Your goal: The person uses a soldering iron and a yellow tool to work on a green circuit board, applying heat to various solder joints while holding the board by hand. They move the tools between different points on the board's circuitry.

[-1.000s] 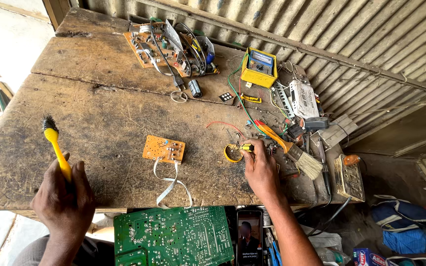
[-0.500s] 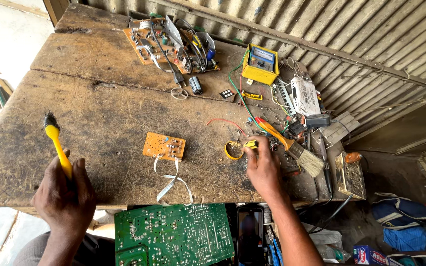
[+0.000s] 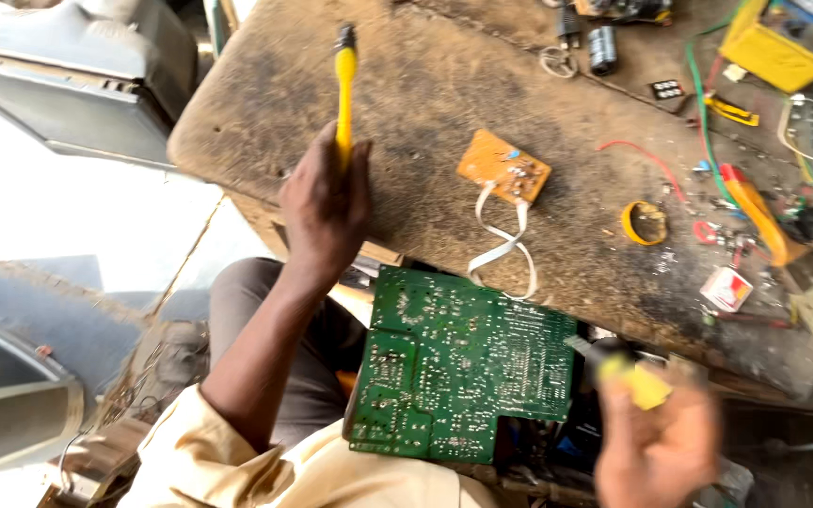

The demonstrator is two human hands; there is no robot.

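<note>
Yellow-handled tool (image 3: 344,89) stood clenched in the left hand (image 3: 325,202) over the wooden bench (image 3: 444,85) near its bare front edge. Below that edge, the blurred right hand (image 3: 656,447) gripped a small yellow tool (image 3: 637,381) beside the green circuit board (image 3: 454,367).

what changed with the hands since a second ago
The right hand left the clutter on the wooden bench, drew back over the lap and now grips a blurred yellow-and-black tool. The view swung left and down. The left hand keeps its grip on the yellow-handled tool; the orange board and green circuit board lie as before.
</note>
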